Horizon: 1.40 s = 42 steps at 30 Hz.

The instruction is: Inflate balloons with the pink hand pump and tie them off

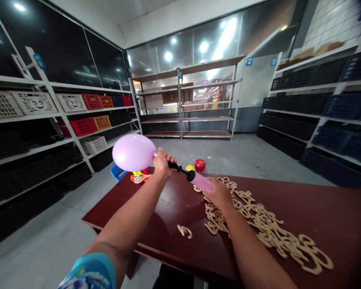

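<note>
Head view, landmark: the dark red table (162, 212). The lilac balloon (134, 152), rounded out with air, was above the table's far left part. The left hand (162, 161) had its fingers curled in around the balloon's neck, at the black end of the hand pump (203, 183); the exact finger contact there was partly hidden. The pump slanted across above the table's middle. The right hand (219, 194) was closed around the pump's pink barrel, fingers wrapped, their tips mostly out of sight.

Curly tan pieces (266, 224) lay in an overlapping spread over the table's right half; one loose piece (183, 230) lay apart, nearer the table's front edge. A small heap of limp coloured items (140, 176) sat at the table's far left corner, with a blue object (118, 172) just past that corner. A yellow ball (190, 168) and a red ball (200, 165) showed side by side at the table's far edge; could not tell what supported them. Open shelving (180, 100) stood well beyond the table.
</note>
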Available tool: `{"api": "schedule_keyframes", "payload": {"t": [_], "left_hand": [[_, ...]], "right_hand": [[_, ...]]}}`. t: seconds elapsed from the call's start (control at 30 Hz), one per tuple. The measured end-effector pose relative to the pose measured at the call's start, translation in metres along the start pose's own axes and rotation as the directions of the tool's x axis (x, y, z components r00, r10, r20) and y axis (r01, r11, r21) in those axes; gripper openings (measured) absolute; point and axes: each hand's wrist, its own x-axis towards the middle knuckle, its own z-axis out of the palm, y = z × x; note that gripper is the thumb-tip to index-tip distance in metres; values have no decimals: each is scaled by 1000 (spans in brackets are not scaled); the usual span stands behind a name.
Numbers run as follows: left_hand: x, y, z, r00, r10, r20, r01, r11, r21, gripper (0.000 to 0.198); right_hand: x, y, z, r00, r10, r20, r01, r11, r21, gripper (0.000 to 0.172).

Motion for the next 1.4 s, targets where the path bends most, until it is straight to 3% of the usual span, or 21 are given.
{"api": "schedule_keyframes", "payload": {"t": [0.17,0.27,0.37,0.6,0.73,0.9,1.2,1.3,1.4], "left_hand": [[15,49,-6,996,80,28,-80,997,-4,41],[13,52,-5,993,106,48,-106,994,-6,41],[6,30,-2,995,90,48,-90,996,-11,44],[-19,-45,5,1000,-2,31,2,1000,-4,45],[-27,-61,8,999,-29,40,28,1000,6,46],[-19,-37,3,998,-58,-6,58,998,0,43],[14,52,-19,998,60,-16,-60,998,-27,42],[11,56,-16,998,60,-6,-60,996,-61,44],[4,40,-10,998,61,-13,-62,993,-96,45]], "right_hand": [[1,3,3,1000,23,-5,-23,1000,11,37],[0,5,6,999,46,26,-47,998,30,39],[0,7,6,998,51,42,-53,998,42,39],[0,7,4,997,46,58,-48,998,39,38],[0,4,2,996,57,72,-60,997,40,39],[-1,-1,-3,996,47,74,-47,999,3,40],[2,4,-4,997,33,68,-31,999,-42,42],[2,9,2,992,72,100,-70,997,-27,42],[0,13,7,986,108,123,-109,994,-1,44]]}}
